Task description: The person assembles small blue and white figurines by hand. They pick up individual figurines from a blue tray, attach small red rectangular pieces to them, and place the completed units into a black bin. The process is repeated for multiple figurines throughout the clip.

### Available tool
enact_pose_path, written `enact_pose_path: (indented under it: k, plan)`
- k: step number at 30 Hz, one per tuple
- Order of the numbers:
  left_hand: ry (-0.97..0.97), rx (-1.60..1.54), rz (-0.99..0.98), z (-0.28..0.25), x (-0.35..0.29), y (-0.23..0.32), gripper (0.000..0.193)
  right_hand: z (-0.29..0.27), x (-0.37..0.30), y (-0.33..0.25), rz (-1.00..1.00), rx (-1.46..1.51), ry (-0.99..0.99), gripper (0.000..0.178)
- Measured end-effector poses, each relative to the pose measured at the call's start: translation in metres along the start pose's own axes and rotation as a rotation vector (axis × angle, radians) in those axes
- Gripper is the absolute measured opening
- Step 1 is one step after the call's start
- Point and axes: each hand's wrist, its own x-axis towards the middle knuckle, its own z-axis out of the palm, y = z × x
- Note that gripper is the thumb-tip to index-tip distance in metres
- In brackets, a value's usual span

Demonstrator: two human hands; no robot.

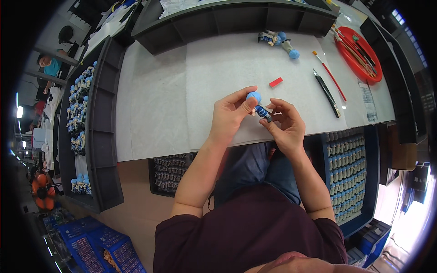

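A small figurine (261, 110) with a light blue head and a blue striped body is held between both hands above the table's near edge. My left hand (228, 112) pinches it at the head with thumb and fingers. My right hand (288, 128) closes thumb and fingertips on its dark base. Just beyond the hands, a small red block (276, 82) lies on the white sheet (159, 100). Farther off lie a blue-headed figurine (271, 38) and a paler blue-headed piece (290, 49).
On the right lie a black craft knife (327, 93), a red paintbrush (332, 78) and a red dish (342, 51) of brushes. Grey trays border the table at the back and left; the left tray (101, 136) holds several figurines. A blue crate (371, 168) of pale figures stands below right.
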Motion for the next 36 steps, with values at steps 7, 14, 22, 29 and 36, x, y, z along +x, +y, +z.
enact_pose_path:
  k: [7,14,22,29,36]
  plan:
    - [-0.041,-0.212,0.101,-0.004,0.001,-0.001,0.034,0.0,0.006,-0.01,0.153,0.178,0.037,0.048]
    - [-0.058,-0.113,0.103,0.001,-0.001,0.004,0.038,0.0,0.005,-0.008,0.175,0.19,0.037,0.044]
    - [-0.068,-0.087,0.127,0.0,0.0,-0.004,0.038,-0.001,0.005,-0.007,0.177,0.183,0.05,0.046]
    - [-0.033,-0.081,0.102,-0.001,0.0,-0.005,0.038,0.0,0.003,-0.006,0.18,0.144,0.062,0.05]
    - [-0.06,-0.16,0.095,0.0,0.0,-0.004,0.039,0.0,0.004,-0.009,0.123,0.128,0.049,0.054]
